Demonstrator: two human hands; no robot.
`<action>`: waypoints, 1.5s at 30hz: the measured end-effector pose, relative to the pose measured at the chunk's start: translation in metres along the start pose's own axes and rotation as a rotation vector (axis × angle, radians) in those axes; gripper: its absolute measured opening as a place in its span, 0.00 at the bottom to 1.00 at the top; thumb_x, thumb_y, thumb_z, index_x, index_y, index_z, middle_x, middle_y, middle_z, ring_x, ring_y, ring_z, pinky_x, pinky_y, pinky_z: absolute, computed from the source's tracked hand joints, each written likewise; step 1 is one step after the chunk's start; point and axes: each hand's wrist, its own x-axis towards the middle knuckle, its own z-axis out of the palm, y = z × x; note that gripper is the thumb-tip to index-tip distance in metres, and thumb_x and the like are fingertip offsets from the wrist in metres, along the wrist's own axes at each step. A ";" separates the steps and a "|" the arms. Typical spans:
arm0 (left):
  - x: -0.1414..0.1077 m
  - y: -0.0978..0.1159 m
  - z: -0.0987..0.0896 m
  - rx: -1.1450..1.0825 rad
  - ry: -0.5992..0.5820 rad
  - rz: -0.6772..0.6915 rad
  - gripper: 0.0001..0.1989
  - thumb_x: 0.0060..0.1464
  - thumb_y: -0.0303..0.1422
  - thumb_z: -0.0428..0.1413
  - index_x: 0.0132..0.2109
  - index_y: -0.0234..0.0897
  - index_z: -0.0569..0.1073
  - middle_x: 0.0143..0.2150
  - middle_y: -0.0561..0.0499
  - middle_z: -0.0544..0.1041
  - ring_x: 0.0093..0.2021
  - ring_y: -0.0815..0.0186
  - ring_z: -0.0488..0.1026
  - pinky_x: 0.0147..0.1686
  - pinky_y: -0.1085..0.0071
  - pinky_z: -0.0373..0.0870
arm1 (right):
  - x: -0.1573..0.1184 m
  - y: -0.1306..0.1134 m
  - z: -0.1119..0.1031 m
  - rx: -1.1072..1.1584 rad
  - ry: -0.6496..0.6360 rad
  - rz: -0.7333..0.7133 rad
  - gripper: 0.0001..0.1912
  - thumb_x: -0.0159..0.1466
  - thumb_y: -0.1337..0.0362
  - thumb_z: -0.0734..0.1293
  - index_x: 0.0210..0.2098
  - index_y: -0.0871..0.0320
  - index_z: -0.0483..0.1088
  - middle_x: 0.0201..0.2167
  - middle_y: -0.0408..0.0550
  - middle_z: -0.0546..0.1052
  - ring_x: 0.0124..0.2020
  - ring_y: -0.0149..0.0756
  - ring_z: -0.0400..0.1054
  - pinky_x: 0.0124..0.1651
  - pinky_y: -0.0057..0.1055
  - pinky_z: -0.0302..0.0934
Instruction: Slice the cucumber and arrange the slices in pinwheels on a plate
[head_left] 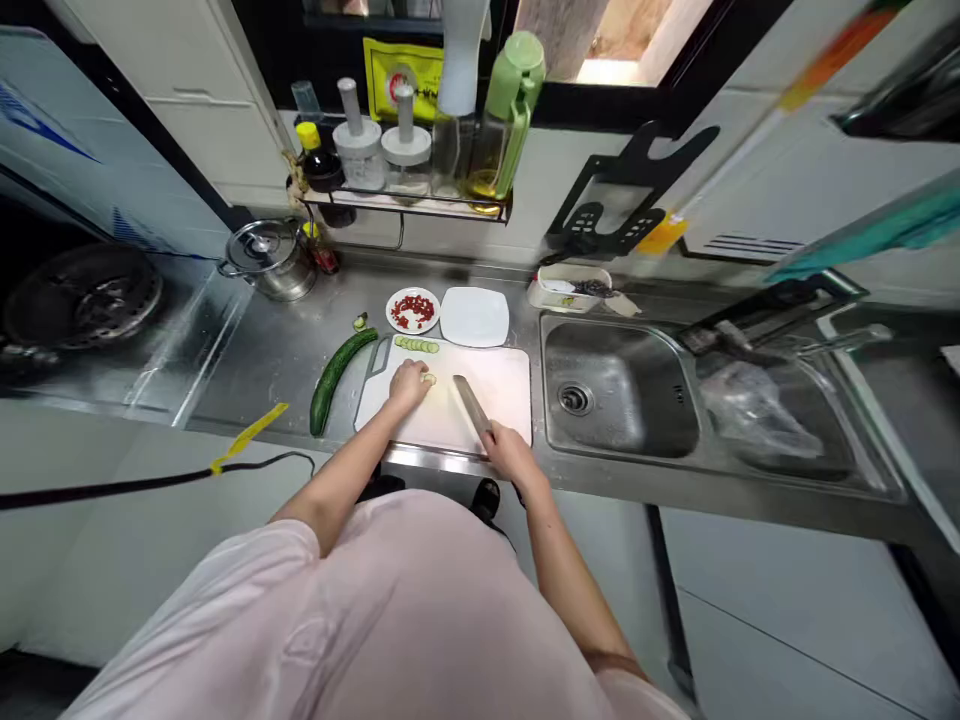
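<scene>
A white cutting board [499, 405] lies on the steel counter. My right hand [510, 452] grips a kitchen knife [471, 402] by the handle, its blade slanting up and left over the board. My left hand [409, 386] rests on the board's left part, fingers closed around a small pale yellowish piece [428, 379], too small to name. Behind it, a row of cucumber slices [416, 344] lies along the far edge. Left of the board is a long green cucumber [330, 385], with a cut cucumber end [361, 321] near its tip.
Behind the board stand a plate of chopped red pieces [412, 310] and a white square plate [475, 316]. A lidded pot [271, 260] is at the back left. To the right is a sink [619, 390]. A rack [420, 205] holds bottles and jars above the counter.
</scene>
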 end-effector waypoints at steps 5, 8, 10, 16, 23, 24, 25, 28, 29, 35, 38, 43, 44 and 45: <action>0.008 0.002 0.002 -0.028 -0.036 -0.073 0.09 0.49 0.34 0.57 0.39 0.39 0.74 0.42 0.46 0.72 0.42 0.62 0.71 0.41 0.70 0.64 | 0.000 0.012 0.004 -0.005 0.032 0.056 0.16 0.68 0.59 0.52 0.44 0.58 0.68 0.39 0.53 0.76 0.40 0.39 0.69 0.35 0.27 0.50; 0.011 0.003 0.002 -0.108 -0.057 -0.105 0.06 0.47 0.32 0.58 0.36 0.39 0.73 0.38 0.49 0.74 0.37 0.65 0.71 0.37 0.71 0.64 | 0.000 0.018 0.008 0.003 0.059 0.077 0.17 0.68 0.58 0.52 0.45 0.57 0.68 0.40 0.53 0.76 0.41 0.39 0.69 0.36 0.27 0.51; 0.012 0.003 0.001 -0.177 -0.074 -0.120 0.06 0.46 0.31 0.58 0.35 0.39 0.73 0.34 0.52 0.75 0.34 0.67 0.70 0.35 0.73 0.63 | 0.001 0.020 0.010 0.010 0.068 0.087 0.17 0.69 0.58 0.52 0.45 0.58 0.68 0.41 0.53 0.76 0.41 0.39 0.69 0.36 0.27 0.51; 0.018 -0.013 -0.006 -0.299 0.060 -0.237 0.07 0.49 0.29 0.55 0.37 0.38 0.72 0.31 0.53 0.75 0.33 0.69 0.70 0.34 0.74 0.63 | 0.005 0.023 0.015 0.028 0.067 0.113 0.17 0.68 0.58 0.52 0.45 0.58 0.68 0.40 0.53 0.77 0.41 0.40 0.70 0.35 0.28 0.51; 0.031 -0.040 -0.012 -0.223 0.254 -0.319 0.10 0.53 0.28 0.50 0.41 0.40 0.72 0.33 0.51 0.76 0.35 0.65 0.71 0.38 0.71 0.63 | 0.009 0.026 0.016 0.043 0.064 0.127 0.18 0.68 0.57 0.52 0.44 0.58 0.68 0.39 0.54 0.76 0.41 0.40 0.70 0.36 0.27 0.51; 0.032 -0.042 -0.012 -0.212 0.260 -0.324 0.10 0.53 0.28 0.49 0.41 0.40 0.72 0.34 0.51 0.76 0.35 0.64 0.71 0.38 0.71 0.63 | 0.009 0.026 0.015 0.043 0.063 0.128 0.18 0.68 0.57 0.52 0.44 0.58 0.68 0.39 0.54 0.76 0.41 0.40 0.69 0.35 0.27 0.51; 0.033 -0.044 -0.012 -0.201 0.265 -0.326 0.10 0.53 0.27 0.49 0.41 0.40 0.72 0.34 0.51 0.77 0.35 0.64 0.71 0.38 0.70 0.62 | 0.009 0.026 0.015 0.044 0.062 0.130 0.18 0.68 0.57 0.52 0.44 0.58 0.68 0.39 0.54 0.76 0.41 0.40 0.69 0.35 0.27 0.51; 0.035 -0.045 -0.013 -0.164 0.268 -0.332 0.10 0.54 0.27 0.48 0.41 0.40 0.72 0.35 0.50 0.77 0.36 0.63 0.72 0.38 0.70 0.62 | 0.009 0.025 0.014 0.049 0.060 0.130 0.18 0.68 0.57 0.52 0.44 0.58 0.68 0.39 0.53 0.76 0.41 0.40 0.69 0.35 0.27 0.51; 0.035 -0.045 -0.013 -0.150 0.268 -0.333 0.10 0.54 0.27 0.48 0.41 0.40 0.72 0.36 0.50 0.77 0.37 0.62 0.72 0.38 0.70 0.62 | 0.009 0.024 0.014 0.051 0.058 0.131 0.18 0.68 0.57 0.52 0.44 0.58 0.68 0.39 0.53 0.76 0.41 0.40 0.69 0.35 0.27 0.51; 0.034 -0.046 -0.016 -0.053 0.255 -0.290 0.11 0.56 0.27 0.48 0.43 0.40 0.72 0.40 0.46 0.76 0.40 0.62 0.72 0.40 0.70 0.63 | 0.009 0.024 0.010 0.056 0.043 0.130 0.18 0.68 0.58 0.52 0.45 0.58 0.68 0.40 0.54 0.76 0.41 0.40 0.69 0.36 0.27 0.51; 0.034 -0.047 -0.016 -0.026 0.245 -0.254 0.11 0.56 0.28 0.48 0.43 0.40 0.72 0.42 0.46 0.76 0.42 0.62 0.71 0.42 0.69 0.63 | 0.009 0.024 0.009 0.052 0.031 0.130 0.18 0.68 0.58 0.52 0.45 0.58 0.68 0.40 0.54 0.76 0.42 0.39 0.69 0.37 0.27 0.52; 0.034 -0.047 -0.017 -0.020 0.234 -0.223 0.12 0.56 0.27 0.48 0.43 0.40 0.74 0.43 0.45 0.75 0.45 0.60 0.71 0.46 0.68 0.63 | 0.010 0.023 0.010 0.044 0.036 0.141 0.17 0.68 0.58 0.52 0.45 0.57 0.68 0.41 0.54 0.76 0.42 0.41 0.69 0.37 0.28 0.52; 0.033 -0.047 -0.017 -0.020 0.230 -0.220 0.12 0.56 0.28 0.48 0.43 0.39 0.74 0.43 0.45 0.75 0.45 0.59 0.71 0.46 0.67 0.64 | 0.010 0.023 0.010 0.043 0.037 0.141 0.17 0.68 0.57 0.52 0.45 0.57 0.68 0.41 0.54 0.76 0.43 0.41 0.69 0.37 0.28 0.53; 0.033 -0.047 -0.017 -0.021 0.226 -0.217 0.12 0.56 0.28 0.48 0.43 0.39 0.74 0.43 0.44 0.75 0.45 0.59 0.71 0.46 0.67 0.64 | 0.010 0.022 0.010 0.042 0.038 0.142 0.17 0.68 0.57 0.52 0.45 0.58 0.68 0.41 0.54 0.76 0.43 0.41 0.69 0.38 0.28 0.53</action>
